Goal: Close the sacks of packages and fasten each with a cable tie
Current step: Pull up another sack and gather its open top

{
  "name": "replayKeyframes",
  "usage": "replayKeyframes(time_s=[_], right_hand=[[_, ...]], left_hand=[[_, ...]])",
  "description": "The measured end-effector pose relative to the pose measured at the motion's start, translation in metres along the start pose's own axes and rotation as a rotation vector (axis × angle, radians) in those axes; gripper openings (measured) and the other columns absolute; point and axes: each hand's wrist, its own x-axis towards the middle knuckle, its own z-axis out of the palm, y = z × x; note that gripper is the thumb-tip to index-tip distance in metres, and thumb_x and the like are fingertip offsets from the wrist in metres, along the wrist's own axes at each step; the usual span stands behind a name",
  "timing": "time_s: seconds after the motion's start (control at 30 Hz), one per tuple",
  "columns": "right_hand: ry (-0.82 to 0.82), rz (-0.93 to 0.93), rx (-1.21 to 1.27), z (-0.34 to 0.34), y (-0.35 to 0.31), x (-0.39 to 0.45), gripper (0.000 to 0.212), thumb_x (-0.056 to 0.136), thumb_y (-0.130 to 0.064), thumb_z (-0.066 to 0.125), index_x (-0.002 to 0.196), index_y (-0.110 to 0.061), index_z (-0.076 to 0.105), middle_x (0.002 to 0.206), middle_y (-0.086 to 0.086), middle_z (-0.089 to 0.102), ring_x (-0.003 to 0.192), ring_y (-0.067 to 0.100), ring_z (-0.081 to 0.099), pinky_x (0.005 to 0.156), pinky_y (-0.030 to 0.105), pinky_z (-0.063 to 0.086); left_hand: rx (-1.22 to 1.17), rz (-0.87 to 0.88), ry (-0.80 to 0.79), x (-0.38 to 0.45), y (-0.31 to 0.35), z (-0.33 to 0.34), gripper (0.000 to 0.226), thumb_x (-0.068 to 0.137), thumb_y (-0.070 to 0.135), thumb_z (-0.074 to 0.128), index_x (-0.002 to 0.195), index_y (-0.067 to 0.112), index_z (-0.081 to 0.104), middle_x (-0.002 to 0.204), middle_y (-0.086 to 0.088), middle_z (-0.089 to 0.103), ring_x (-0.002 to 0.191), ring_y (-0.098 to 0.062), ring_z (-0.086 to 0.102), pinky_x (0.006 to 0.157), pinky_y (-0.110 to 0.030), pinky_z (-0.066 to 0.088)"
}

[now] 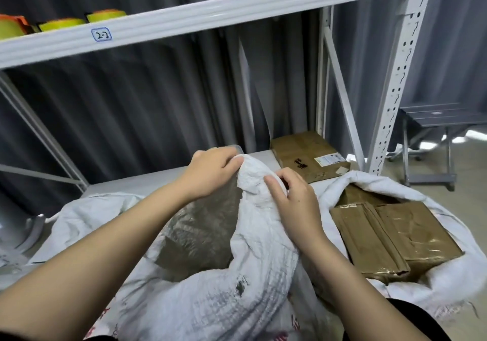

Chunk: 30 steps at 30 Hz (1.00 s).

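Note:
A white woven sack [253, 269] stands in front of me, its mouth half gathered into a bunch. My left hand [210, 172] grips the top of the bunched rim. Just below and to the right, my right hand [295, 203] pinches the same fabric. A clear plastic liner with brown packages [197, 235] shows through the sack's open left side. To the right lies a second white sack [427, 277], its mouth wide open around a brown taped package [395, 238]. No cable tie is visible.
A white metal shelf rack [205, 16] labelled 2-2 spans overhead, with tape rolls [105, 16] on it. Its upright post [398, 77] rises at the right. A brown box [308, 156] lies on the lower shelf behind the sacks. A grey folding stool [434, 143] stands far right.

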Motion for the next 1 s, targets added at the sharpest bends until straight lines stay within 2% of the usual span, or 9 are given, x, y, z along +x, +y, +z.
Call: replayKeyframes(time_s=[0.1, 0.2, 0.37, 0.53, 0.63, 0.73, 0.8, 0.87, 1.0], right_hand=[[0.012, 0.081, 0.419, -0.007, -0.012, 0.01, 0.017, 0.096, -0.017, 0.056, 0.08, -0.012, 0.061, 0.072, -0.009, 0.058, 0.068, 0.001, 0.052, 0.064, 0.019, 0.042], [0.021, 0.091, 0.618, -0.012, -0.021, 0.017, 0.007, 0.095, -0.011, 0.057, 0.088, -0.012, 0.059, 0.069, -0.01, 0.06, 0.066, 0.003, 0.054, 0.06, 0.019, 0.044], [0.041, 0.148, 0.737, -0.017, -0.031, 0.012, 0.017, 0.093, -0.009, 0.059, 0.106, -0.011, 0.048, 0.071, -0.015, 0.06, 0.067, 0.001, 0.056, 0.063, 0.019, 0.046], [-0.043, 0.191, 0.196, -0.01, -0.033, -0.039, 0.058, 0.088, -0.051, 0.057, 0.136, -0.045, 0.027, 0.135, -0.026, 0.039, 0.11, -0.01, 0.041, 0.089, 0.024, 0.039], [0.09, 0.119, -0.019, -0.01, -0.038, -0.056, 0.044, 0.094, -0.042, 0.052, 0.135, -0.04, 0.037, 0.131, -0.028, 0.043, 0.104, -0.011, 0.042, 0.083, 0.023, 0.04], [0.223, 0.085, 0.338, -0.016, -0.04, -0.05, 0.018, 0.095, -0.012, 0.057, 0.107, -0.025, 0.059, 0.105, -0.02, 0.063, 0.104, -0.001, 0.057, 0.086, 0.016, 0.043], [0.199, 0.097, 0.48, -0.024, -0.043, -0.042, 0.019, 0.093, -0.003, 0.057, 0.099, -0.02, 0.063, 0.099, -0.014, 0.065, 0.101, 0.004, 0.06, 0.088, 0.017, 0.044], [0.15, 0.143, 0.581, -0.03, -0.043, -0.034, 0.018, 0.093, -0.003, 0.057, 0.097, -0.019, 0.064, 0.1, -0.006, 0.066, 0.099, 0.01, 0.061, 0.087, 0.023, 0.047], [0.012, 0.363, 1.099, -0.043, -0.048, -0.028, 0.011, 0.092, -0.007, 0.054, 0.1, -0.013, 0.06, 0.092, 0.009, 0.066, 0.078, 0.015, 0.063, 0.067, 0.026, 0.054]], left_hand=[[-0.135, 0.083, -0.03, 0.0, -0.002, -0.007, 0.015, 0.095, 0.038, 0.043, 0.1, 0.031, 0.056, 0.098, 0.018, 0.06, 0.099, -0.001, 0.056, 0.089, -0.031, 0.041], [-0.074, 0.28, -0.045, -0.003, 0.008, -0.011, 0.041, 0.09, 0.048, 0.047, 0.127, 0.03, 0.047, 0.124, 0.017, 0.053, 0.114, -0.003, 0.05, 0.097, -0.032, 0.04], [0.097, 0.336, -0.05, 0.006, 0.019, -0.015, 0.014, 0.098, 0.039, 0.041, 0.097, 0.029, 0.051, 0.084, 0.018, 0.054, 0.079, -0.002, 0.049, 0.086, -0.041, 0.042], [0.072, 0.161, -0.03, 0.01, 0.019, -0.012, 0.025, 0.1, 0.031, 0.035, 0.08, 0.024, 0.048, 0.075, 0.012, 0.053, 0.074, -0.01, 0.05, 0.089, -0.043, 0.04], [0.018, -0.003, -0.107, 0.007, 0.022, -0.013, 0.035, 0.099, 0.028, 0.035, 0.065, 0.025, 0.035, 0.063, 0.009, 0.044, 0.063, -0.007, 0.042, 0.09, -0.041, 0.039], [-0.026, -0.029, -0.141, 0.004, 0.028, -0.021, 0.029, 0.096, 0.025, 0.038, 0.068, 0.028, 0.043, 0.073, 0.011, 0.049, 0.073, -0.006, 0.047, 0.094, -0.042, 0.039], [-0.186, 0.061, -0.133, -0.002, 0.035, -0.027, 0.02, 0.094, 0.02, 0.043, 0.095, 0.032, 0.058, 0.1, 0.015, 0.057, 0.096, -0.005, 0.053, 0.098, -0.033, 0.039], [-0.195, 0.301, -0.151, -0.008, 0.045, -0.033, 0.04, 0.089, 0.014, 0.046, 0.125, 0.028, 0.053, 0.124, 0.013, 0.054, 0.114, -0.002, 0.048, 0.1, -0.022, 0.035], [0.117, 0.557, -0.157, -0.012, 0.059, -0.026, 0.033, 0.093, 0.028, 0.044, 0.125, 0.026, 0.05, 0.117, 0.01, 0.057, 0.104, -0.01, 0.052, 0.095, -0.032, 0.036]])
